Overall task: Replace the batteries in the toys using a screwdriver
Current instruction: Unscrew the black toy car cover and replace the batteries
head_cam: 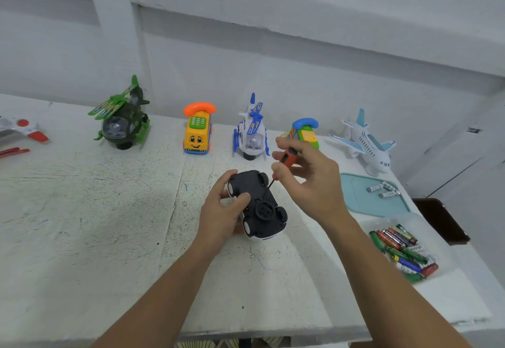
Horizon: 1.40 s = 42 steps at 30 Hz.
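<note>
A toy car (pixel 258 204) lies upside down at the table's middle, its black underside and white wheels facing up. My left hand (pixel 222 207) grips it from the left, thumb across the underside. My right hand (pixel 308 178) pinches an orange-handled screwdriver (pixel 287 159) in its fingertips. The thin black shaft slants down to the left and its tip meets the car's underside near the centre.
Along the back stand a green helicopter (pixel 123 118), a yellow phone bus (pixel 198 132), a white-blue helicopter (pixel 252 132), a second phone toy (pixel 304 130) and a white plane (pixel 366 144). A teal tray (pixel 363 203) holds three batteries; a clear bag of several batteries (pixel 404 249) lies right.
</note>
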### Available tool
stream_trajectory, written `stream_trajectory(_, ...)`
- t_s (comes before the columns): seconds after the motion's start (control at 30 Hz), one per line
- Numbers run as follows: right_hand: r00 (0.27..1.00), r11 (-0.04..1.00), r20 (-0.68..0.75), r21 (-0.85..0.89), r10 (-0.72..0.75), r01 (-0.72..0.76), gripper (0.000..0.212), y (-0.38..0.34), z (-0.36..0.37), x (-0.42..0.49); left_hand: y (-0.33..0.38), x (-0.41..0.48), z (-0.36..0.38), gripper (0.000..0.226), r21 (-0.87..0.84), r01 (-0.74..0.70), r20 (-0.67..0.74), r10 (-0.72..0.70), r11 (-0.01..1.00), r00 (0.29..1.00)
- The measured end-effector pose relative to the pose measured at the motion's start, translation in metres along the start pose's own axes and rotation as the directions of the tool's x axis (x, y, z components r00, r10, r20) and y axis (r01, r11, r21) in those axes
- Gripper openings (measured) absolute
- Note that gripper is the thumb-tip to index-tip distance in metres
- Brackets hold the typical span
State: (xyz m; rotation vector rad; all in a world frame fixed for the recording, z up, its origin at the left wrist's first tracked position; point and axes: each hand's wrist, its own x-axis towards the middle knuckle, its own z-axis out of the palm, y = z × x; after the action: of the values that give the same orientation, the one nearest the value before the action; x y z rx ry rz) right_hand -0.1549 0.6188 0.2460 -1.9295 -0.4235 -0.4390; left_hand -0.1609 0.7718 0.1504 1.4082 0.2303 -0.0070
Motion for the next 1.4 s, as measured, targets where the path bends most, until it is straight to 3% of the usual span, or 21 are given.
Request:
stream_trajectory(0.13,0.999,0.999,0.02,0.036,0.03,-0.031,0.041,0.0,-0.003,0.003,0.001,-0.001,0.001,0.048,-0.016,0.007,0.004,-0.007,1.0,1.0)
stream_trajectory(0.23,0.998,1.0,0.067,0.015,0.019,-0.02,0.034,0.002,-0.006,0.003,0.001,-0.002,0.0,0.048,-0.015,0.0,0.005,0.0,1.0,1.0)
stream_trajectory(0.43,0.985,0.994,0.162,0.074,0.066,-0.079,0.057,0.001,-0.011,0.007,0.002,0.0,0.001,0.048,-0.011,0.005,-0.004,-0.005,1.0,1.0)
stream_trajectory(0.73,0.999,0.997,0.017,-0.058,0.045,-0.044,0.036,0.003,-0.01,0.012,0.003,0.0,0.0,0.047,-0.043,0.022,-0.006,-0.022,0.999,1.0)
stream_trajectory(0.83,0.989,0.989,0.003,0.0,0.146,-0.146,0.03,0.008,-0.015,0.014,0.003,0.0,0.0,0.047,-0.046,0.016,-0.003,-0.016,0.999,1.0)
stream_trajectory(0.97,0.926,0.906,-0.076,0.251,0.37,-0.342,0.026,0.024,-0.035,0.013,0.003,-0.001,0.0,0.047,-0.065,0.027,0.005,-0.027,0.998,1.0)
stream_trajectory(1.13,0.828,0.838,-0.23,0.347,0.512,-0.422,0.023,0.055,-0.048,0.001,0.003,-0.001,-0.001,0.048,-0.053,0.026,0.001,-0.026,0.998,1.0)
stream_trajectory(1.23,0.805,0.849,-0.274,0.227,0.527,-0.478,0.024,0.076,-0.04,-0.014,0.002,-0.001,-0.001,0.048,-0.045,0.021,0.004,-0.02,0.999,1.0)
stream_trajectory(1.4,0.807,0.82,-0.209,-0.036,0.553,-0.571,0.029,0.102,-0.02,-0.039,0.004,-0.002,-0.001,0.048,-0.036,0.019,0.014,-0.019,0.999,1.0)
